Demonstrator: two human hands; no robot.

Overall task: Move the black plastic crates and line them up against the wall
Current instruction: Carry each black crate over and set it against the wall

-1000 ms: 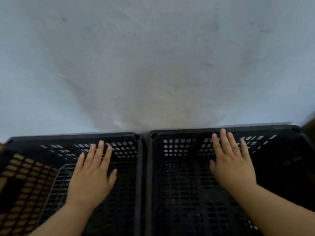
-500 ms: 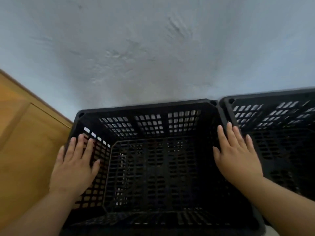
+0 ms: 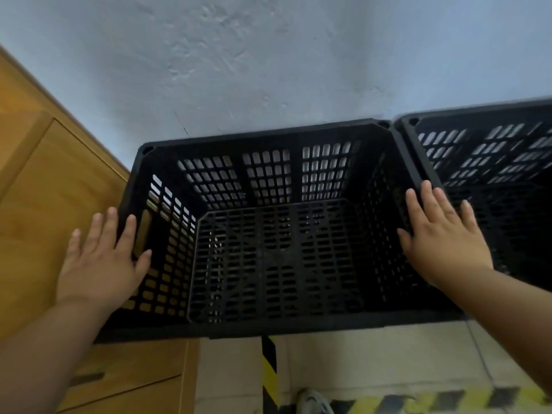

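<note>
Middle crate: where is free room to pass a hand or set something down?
Free: the empty bottom of the crate, and the pale floor before its near rim, right of the wooden cabinet. Crowded: the left side, by the left hand, is close to the cabinet; the right hand lies where the rim meets the second crate; the far rim is at the wall.

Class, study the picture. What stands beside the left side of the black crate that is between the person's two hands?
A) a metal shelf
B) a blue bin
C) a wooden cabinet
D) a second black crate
C: a wooden cabinet stands beside the left side of the crate, while the second crate sits on its right.
</note>
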